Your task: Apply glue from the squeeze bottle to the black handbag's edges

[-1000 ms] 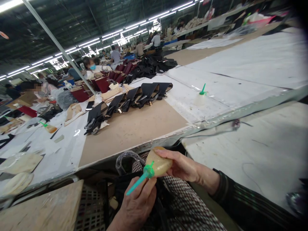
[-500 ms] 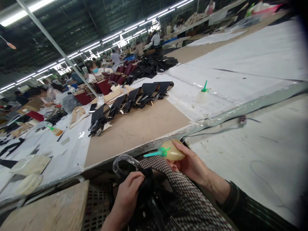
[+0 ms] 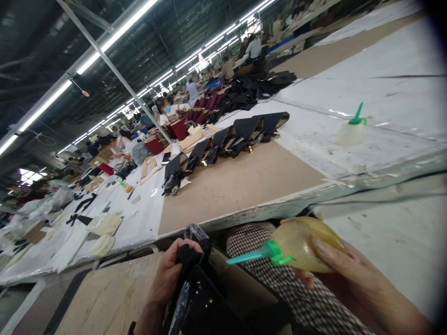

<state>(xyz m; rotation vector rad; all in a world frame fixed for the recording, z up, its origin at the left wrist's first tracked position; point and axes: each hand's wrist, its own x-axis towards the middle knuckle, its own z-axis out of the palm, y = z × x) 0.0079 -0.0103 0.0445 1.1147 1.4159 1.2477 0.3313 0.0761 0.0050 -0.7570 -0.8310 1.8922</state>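
Note:
My right hand point(image 3: 352, 274) is wrapped round a squeeze bottle point(image 3: 307, 239) of yellowish liquid, probably glue. Its green nozzle points left over my lap. In my left hand point(image 3: 171, 270) I grip the upper part of a black bag point(image 3: 206, 302), its fingers closed on the dark material. Clear plastic wrapping covers a piece beside that hand. Small metal fittings show on the bag's front, and its lower part runs out of view. The nozzle tip is close to the bag's tan-grey panel; I cannot tell whether they touch.
A row of black bags point(image 3: 223, 144) lies on the brown board point(image 3: 237, 186) of the table ahead. Another bottle with a green nozzle point(image 3: 352, 130) stands at right. A wooden board point(image 3: 115, 298) is at lower left. Maroon pieces point(image 3: 178, 128) and several people are farther back.
The bottle has come nearer the camera and lower right with my right hand. My left hand has shifted left with the bag, which now shows more of its front. The view has turned left.

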